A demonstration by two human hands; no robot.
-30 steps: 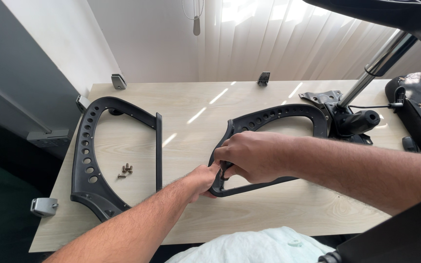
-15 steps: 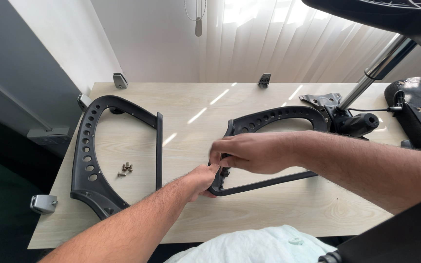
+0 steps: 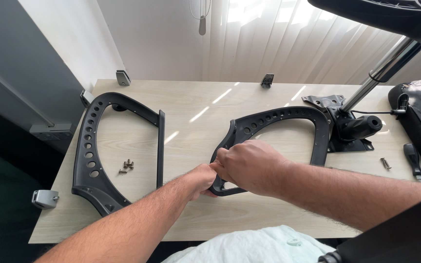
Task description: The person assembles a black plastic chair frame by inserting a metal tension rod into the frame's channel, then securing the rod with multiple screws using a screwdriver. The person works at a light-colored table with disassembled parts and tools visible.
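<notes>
- Two black plastic chair arm frames lie flat on our pale wooden tabletop; we take the right-hand arm frame, the one we are gripping, as our landmark.
- Its long axis runs from the near end under our hands away and to the right, toward the far right corner of the tabletop, with its row of holes along the far curved edge.
- At the far right end of that frame, just beside it, lies the black metal seat mechanism, from which a chrome gas cylinder slopes up and away.
- Well to the left of that frame lies the second arm frame, its long axis pointing away from us, untouched.
- Our right hand sits on the near end of the landmark frame, fingers closed firmly around its bar.
- Our left hand is just left of the right one, touching it, curled shut on the same near corner; we cannot tell whether it pinches anything small.
- Both hands are equally close to the frame, the left reaching it from the near left, the right from the near right.
- Between the two frames, nearer the left one, lies a small heap of screws.
- Right of the mechanism lie a loose bolt and a black tool handle.
</notes>
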